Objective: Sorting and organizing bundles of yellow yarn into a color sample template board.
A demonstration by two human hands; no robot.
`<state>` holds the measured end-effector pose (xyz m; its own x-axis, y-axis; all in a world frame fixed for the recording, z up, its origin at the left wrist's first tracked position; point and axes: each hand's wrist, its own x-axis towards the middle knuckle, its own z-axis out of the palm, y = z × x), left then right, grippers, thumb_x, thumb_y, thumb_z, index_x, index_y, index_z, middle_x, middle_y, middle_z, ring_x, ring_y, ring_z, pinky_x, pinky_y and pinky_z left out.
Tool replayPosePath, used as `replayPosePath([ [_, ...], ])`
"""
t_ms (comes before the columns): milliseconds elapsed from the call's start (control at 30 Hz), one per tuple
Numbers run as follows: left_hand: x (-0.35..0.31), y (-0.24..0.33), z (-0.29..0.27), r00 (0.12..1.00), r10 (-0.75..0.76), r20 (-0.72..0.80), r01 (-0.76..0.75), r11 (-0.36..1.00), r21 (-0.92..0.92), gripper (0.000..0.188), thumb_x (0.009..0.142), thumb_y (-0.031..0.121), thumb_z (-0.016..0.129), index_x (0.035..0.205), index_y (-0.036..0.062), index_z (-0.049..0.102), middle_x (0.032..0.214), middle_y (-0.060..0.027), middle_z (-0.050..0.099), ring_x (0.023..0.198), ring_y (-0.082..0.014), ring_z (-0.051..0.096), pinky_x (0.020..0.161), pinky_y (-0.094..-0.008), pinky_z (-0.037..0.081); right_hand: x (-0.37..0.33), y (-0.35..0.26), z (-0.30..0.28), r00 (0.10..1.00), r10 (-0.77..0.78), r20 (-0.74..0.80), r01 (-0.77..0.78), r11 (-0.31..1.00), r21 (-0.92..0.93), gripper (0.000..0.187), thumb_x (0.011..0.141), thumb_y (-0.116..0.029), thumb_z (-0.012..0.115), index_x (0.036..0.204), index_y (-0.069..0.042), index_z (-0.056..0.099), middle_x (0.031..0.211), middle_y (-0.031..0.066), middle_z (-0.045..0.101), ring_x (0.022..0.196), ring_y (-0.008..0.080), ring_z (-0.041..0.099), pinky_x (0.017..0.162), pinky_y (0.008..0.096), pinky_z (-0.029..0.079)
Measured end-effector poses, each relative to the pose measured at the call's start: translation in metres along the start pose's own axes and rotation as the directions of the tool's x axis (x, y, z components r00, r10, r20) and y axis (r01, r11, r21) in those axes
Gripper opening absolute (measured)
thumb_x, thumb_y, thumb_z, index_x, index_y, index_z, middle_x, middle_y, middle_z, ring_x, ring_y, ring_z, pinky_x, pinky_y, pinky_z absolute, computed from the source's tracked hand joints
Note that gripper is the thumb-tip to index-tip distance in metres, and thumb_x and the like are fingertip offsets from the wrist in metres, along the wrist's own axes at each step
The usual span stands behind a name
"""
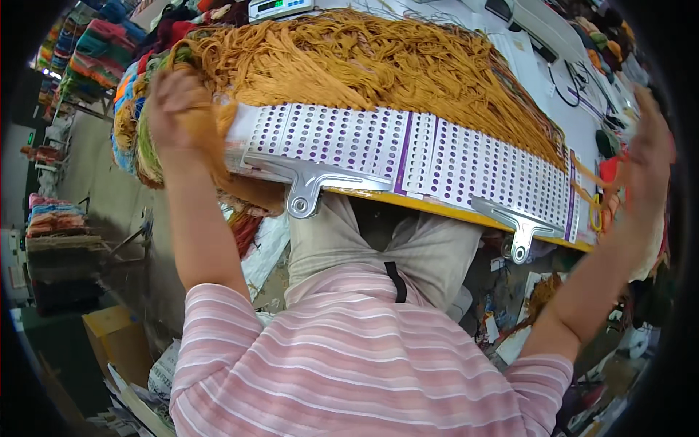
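Observation:
A big heap of mustard-orange yarn strands (pixel 364 62) lies across a table, above a white card (pixel 408 153) covered in rows of purple dots. My left hand (pixel 178 105) is at the heap's left end, fingers closed around a bunch of the orange strands that hang down past the table edge. My right hand (pixel 644 156) is raised at the far right, blurred, with a thin orange strand (pixel 593 182) running to its fingers. Two metal clips (pixel 309 182) clamp the dotted card to the table's yellow front edge (pixel 437 210).
A digital scale (pixel 280 7) stands behind the heap. Cables and a white device (pixel 553 36) lie on the table's right side. Shelves of coloured yarn bundles (pixel 91 51) are at the left. Cardboard and paper scraps (pixel 116 335) litter the floor below.

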<state>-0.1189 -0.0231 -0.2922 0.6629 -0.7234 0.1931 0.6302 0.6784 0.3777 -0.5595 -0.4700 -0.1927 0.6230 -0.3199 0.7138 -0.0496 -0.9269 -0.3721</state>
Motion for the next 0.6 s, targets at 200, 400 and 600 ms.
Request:
replayPosePath([
  [200, 0.025, -0.183, 0.0, 0.773, -0.109, -0.625, 0.621, 0.333, 0.709, 0.019, 0.087, 0.015, 0.07, 0.103, 0.0058, 0.067, 0.073, -0.0048, 0.062, 0.054, -0.0092, 0.052, 0.045, -0.0222, 0.042, -0.045, -0.033, 0.281, 0.634, 0.614, 0.471, -0.75, 0.636, 0.181, 0.028, 0.086, -0.028, 0.062, 0.099, -0.006, 0.073, 0.084, 0.0068, 0.072, 0.071, 0.0191, 0.064, 0.071, 0.034, 0.051],
  [400, 0.033, -0.232, -0.039, 0.784, -0.234, -0.575, 0.61, 0.126, 0.782, 0.017, 0.089, 0.014, 0.062, 0.09, -0.0033, 0.064, 0.066, -0.0081, 0.06, 0.052, -0.0158, 0.059, 0.047, -0.0281, 0.049, -0.088, -0.046, 0.36, 0.626, 0.642, 0.443, -0.759, 0.633, 0.154, 0.025, 0.082, -0.026, 0.063, 0.079, -0.004, 0.073, 0.07, 0.0103, 0.069, 0.066, 0.0231, 0.066, 0.062, 0.0341, 0.049],
  [600, 0.054, -0.246, -0.041, 0.811, -0.195, -0.551, 0.512, -0.218, 0.831, 0.015, 0.086, 0.014, 0.064, 0.085, -0.0008, 0.068, 0.06, -0.0047, 0.059, 0.051, -0.0136, 0.056, 0.048, -0.0283, 0.046, -0.091, -0.048, 0.363, 0.623, 0.661, 0.418, -0.769, 0.617, 0.171, 0.017, 0.078, -0.025, 0.069, 0.079, -0.008, 0.074, 0.074, 0.0072, 0.07, 0.069, 0.0255, 0.066, 0.065, 0.0352, 0.05],
])
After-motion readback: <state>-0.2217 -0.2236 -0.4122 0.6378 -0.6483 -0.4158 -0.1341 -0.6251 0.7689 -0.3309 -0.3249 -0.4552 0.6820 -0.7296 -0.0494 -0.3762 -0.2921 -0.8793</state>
